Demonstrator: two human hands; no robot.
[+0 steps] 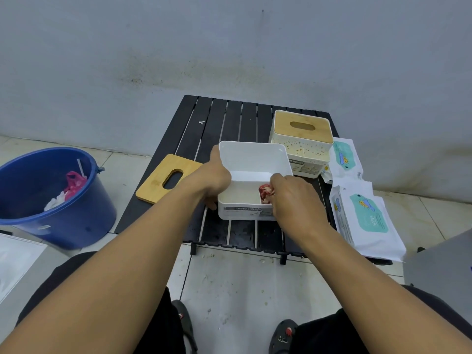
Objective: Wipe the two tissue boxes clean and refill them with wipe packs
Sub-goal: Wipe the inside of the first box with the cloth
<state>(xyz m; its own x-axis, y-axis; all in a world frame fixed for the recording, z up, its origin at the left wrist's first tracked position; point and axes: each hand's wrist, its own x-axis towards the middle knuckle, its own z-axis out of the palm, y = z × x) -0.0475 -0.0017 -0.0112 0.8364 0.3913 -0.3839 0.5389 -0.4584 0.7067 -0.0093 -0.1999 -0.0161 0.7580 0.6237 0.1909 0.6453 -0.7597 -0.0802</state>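
An open white tissue box (249, 159) stands on the black slatted table (219, 118). My left hand (213, 177) grips its left wall. My right hand (293, 198) reaches into the box's small near-right compartment and holds a crumpled red and white cloth (264, 191) there. The box's bamboo lid (166, 178) lies on the table to the left. A second tissue box (306, 152), speckled with dirt, stands behind with its bamboo lid (302, 127) on. Two wipe packs, one (343, 158) farther and one (365, 218) nearer, lie at the table's right edge.
A blue bucket (53, 221) with pink and white waste stands on the tiled floor to the left. A grey wall is right behind the table. A grey object (441, 261) sits at the right, a white sheet (15, 261) at the left. My feet in sandals are below.
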